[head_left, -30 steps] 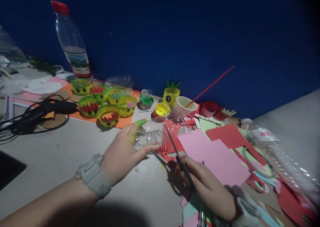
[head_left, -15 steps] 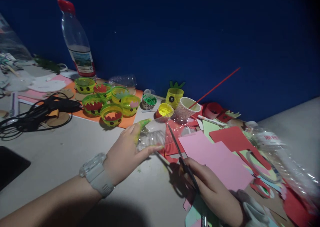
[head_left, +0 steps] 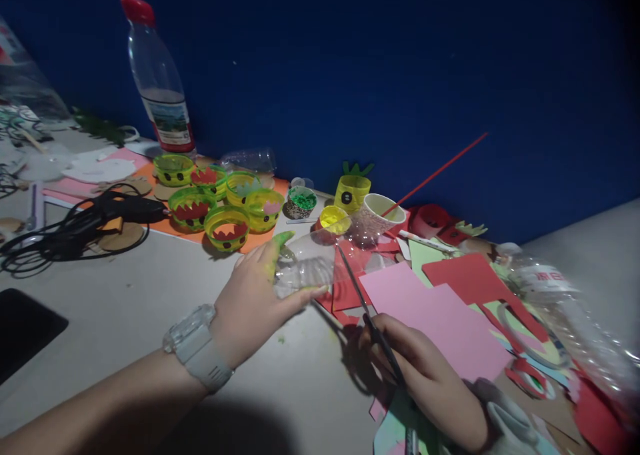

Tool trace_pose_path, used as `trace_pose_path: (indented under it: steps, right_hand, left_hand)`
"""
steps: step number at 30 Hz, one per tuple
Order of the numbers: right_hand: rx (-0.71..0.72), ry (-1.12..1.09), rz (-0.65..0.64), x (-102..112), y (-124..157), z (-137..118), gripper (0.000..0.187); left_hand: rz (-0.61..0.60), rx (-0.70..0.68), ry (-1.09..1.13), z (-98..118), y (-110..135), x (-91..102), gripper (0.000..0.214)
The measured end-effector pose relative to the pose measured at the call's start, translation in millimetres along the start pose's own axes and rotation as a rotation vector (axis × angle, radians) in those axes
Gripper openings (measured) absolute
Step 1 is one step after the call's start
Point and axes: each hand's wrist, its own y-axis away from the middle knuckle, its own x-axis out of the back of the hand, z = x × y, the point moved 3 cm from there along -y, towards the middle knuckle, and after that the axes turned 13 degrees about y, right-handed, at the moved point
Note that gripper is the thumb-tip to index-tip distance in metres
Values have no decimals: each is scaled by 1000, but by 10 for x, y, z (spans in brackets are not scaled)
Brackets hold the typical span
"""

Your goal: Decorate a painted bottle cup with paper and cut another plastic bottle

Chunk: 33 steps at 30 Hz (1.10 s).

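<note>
My left hand (head_left: 253, 298), with green paint on the forefinger and a pale watch on the wrist, grips a clear plastic bottle piece (head_left: 313, 268) lying on the grey table (head_left: 150, 295). My right hand (head_left: 423, 375) is closed on a pair of scissors (head_left: 363, 298), whose blades point up and left and meet the right edge of the clear plastic. Pink paper (head_left: 440, 321) lies just right of the scissors.
Several yellow-green painted cups (head_left: 225, 225) with red zigzag mouths stand on orange paper. A tall red-capped bottle (head_left: 160, 88) stands behind them, a black glue gun (head_left: 125, 208) with cord lies left. A paper cup (head_left: 377, 215) holds a red stick, paint pots stand beside it, and red paper scraps (head_left: 475, 278) cover the right.
Both hands keep their grip. The scissor blades have edged slightly further along the clear plastic, and the view has shifted a little to the left.
</note>
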Motion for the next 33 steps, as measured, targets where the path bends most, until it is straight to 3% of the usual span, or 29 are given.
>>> trace_pose_path:
  steps: [4, 10, 24, 33]
  right_hand:
    - [-4, -172, -54, 16, -9, -13, 33]
    - [21, -237, -69, 39, -10, -44, 36]
    - [40, -85, -34, 27, -1, -80, 29]
    - [74, 32, -18, 47, -24, -65, 28]
  left_hand:
    - [-1, 29, 61, -2, -18, 4, 70]
    - [-53, 61, 96, 20, -13, -8, 66]
    - [-40, -127, -108, 45, 56, -25, 65]
    - [-40, -143, -130, 51, 46, -31, 60]
